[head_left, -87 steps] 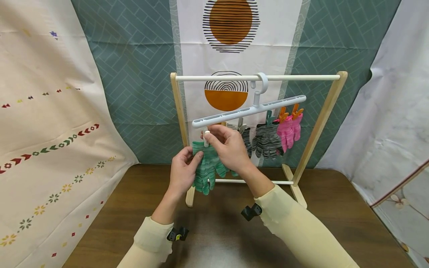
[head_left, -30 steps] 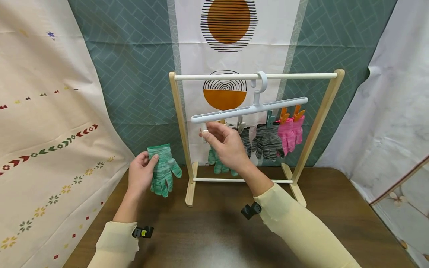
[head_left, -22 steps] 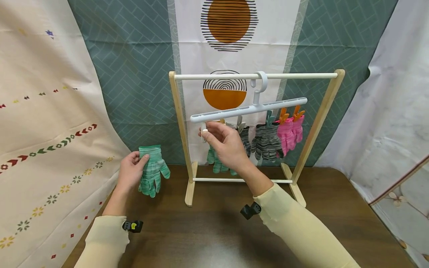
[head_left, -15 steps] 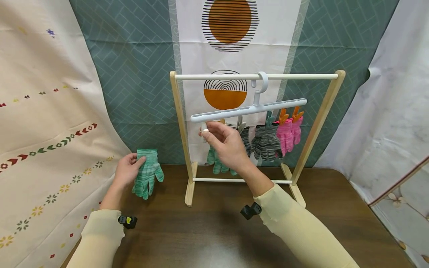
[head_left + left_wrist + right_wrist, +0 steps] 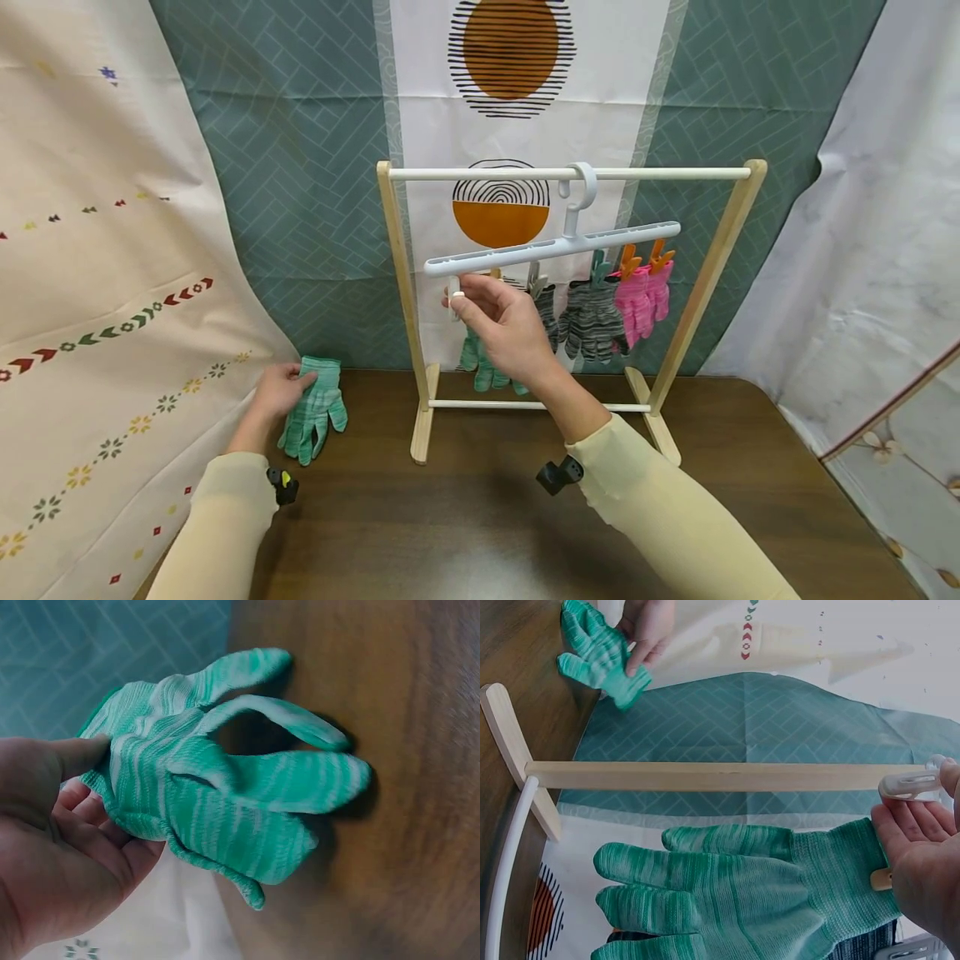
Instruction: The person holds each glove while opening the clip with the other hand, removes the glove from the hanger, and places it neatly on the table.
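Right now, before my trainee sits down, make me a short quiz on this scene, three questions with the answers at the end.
1. Which hand grips the green-striped knit glove that is off the hanger? A: left. B: right. C: both.
2. True or false: the orange clothespins grip the black-and-gray knit gloves.
3. Short answer: what does the right hand pinch just beneath one end of the hanger?

Key:
1. A, the left hand.
2. False; the orange clothespins grip the pink knit gloves.
3. A white clothespin.
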Motion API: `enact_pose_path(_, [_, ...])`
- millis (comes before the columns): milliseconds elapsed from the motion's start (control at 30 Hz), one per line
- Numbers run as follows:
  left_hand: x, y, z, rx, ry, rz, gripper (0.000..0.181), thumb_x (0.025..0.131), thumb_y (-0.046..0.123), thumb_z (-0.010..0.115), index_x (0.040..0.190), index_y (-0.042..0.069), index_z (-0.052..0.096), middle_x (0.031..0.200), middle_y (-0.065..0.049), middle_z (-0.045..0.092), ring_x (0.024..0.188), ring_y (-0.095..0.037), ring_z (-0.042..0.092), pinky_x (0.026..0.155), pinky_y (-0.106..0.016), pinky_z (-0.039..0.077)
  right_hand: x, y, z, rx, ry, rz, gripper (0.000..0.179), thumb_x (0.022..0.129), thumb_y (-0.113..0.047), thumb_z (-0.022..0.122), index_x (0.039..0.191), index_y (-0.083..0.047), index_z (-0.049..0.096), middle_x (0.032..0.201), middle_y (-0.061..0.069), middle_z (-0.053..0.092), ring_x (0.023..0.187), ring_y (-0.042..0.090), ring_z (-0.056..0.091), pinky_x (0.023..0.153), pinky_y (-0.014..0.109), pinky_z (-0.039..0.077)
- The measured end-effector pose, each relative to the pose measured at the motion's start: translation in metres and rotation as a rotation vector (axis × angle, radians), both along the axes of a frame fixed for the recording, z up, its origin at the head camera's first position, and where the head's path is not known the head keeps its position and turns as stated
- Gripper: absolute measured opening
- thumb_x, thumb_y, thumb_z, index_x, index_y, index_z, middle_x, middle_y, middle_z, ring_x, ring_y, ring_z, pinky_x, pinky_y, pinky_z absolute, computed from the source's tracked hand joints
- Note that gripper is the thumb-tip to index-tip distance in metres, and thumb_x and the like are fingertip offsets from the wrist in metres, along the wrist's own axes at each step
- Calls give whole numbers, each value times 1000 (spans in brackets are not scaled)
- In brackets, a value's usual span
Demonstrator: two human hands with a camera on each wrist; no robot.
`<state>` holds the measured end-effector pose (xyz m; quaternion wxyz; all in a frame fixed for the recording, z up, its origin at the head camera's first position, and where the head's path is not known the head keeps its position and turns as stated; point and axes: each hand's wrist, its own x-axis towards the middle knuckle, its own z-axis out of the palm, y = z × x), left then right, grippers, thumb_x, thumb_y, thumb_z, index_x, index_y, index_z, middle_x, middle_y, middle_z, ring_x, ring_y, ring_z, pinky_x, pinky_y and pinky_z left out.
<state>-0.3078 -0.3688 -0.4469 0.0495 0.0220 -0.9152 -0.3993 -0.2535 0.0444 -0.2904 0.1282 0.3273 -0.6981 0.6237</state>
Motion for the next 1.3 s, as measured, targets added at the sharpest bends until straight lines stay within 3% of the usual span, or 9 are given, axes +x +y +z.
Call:
enact_pose_path(67, [-2,-2,-5,-39,4,-10,54,112,21,55,140,-25,47,120,-46,52,74,-31,49,74,-42,43,0,0,0,-5,-1,6,38,106,-12,67,141,4,63,124,19,74,111,22,73,96,34,58])
enact_pose_path(133, [-4,-3,-11,-64,-7,-3,46,112,21,55,130,-22,53,103,-41,49,72,-37,48,72,-45,43,0,1,0,-11,-6,14,38,106,-11,66,141,4,63,124,20,74,111,22,73,97,34,58])
enact_pose_path(167, [-3,-4,-13,-89,-6,-5,49,112,20,55,139,-21,51,113,-41,53,81,-42,54,76,-48,45,0,1,0,-13,-10,18,37,107,-11,66,141,4,63,125,20,73,112,22,73,97,35,57])
enact_pose_path(267, [-4,-6,-20,-143,-28,-1,45,112,19,55,134,-20,53,121,-42,55,100,-51,57,82,-54,49,1,1,0,-15,-23,25,36,107,-11,66,140,3,63,127,22,72,114,23,72,98,34,57])
enact_pose_path(467, [-2,-6,-27,-163,-73,1,50,111,16,53,142,-23,46,138,-45,49,122,-58,52,97,-64,47,1,1,-1,-17,-30,30,35,107,-11,66,140,1,64,126,17,74,118,33,71,98,34,57])
enact_pose_path(667, [0,1,-28,-126,-47,23,47,109,10,56,143,-21,47,128,-42,57,114,-55,59,92,-61,51,0,2,0,-13,-13,7,37,106,-12,67,141,1,64,126,19,73,112,25,73,97,34,58])
enact_pose_path(867, [0,2,-31,-121,-42,43,50,108,9,56,145,-21,43,130,-43,57,116,-57,57,95,-63,49,0,3,-1,-12,-3,-4,38,106,-13,68,141,0,64,129,19,71,114,28,71,98,34,57])
enact_pose_path(1067, [3,11,-24,-134,16,52,53,108,10,56,147,-21,40,131,-43,53,119,-57,54,98,-65,46,2,6,-2,-25,-4,8,41,105,-12,70,143,1,62,137,14,69,119,21,70,101,33,55])
enact_pose_path(1300, [8,34,-1,-95,99,46,55,110,16,56,153,-15,39,136,-41,52,121,-56,53,97,-66,46,9,14,-2,-54,9,30,43,104,-6,70,145,1,61,140,13,68,128,23,66,104,34,53])
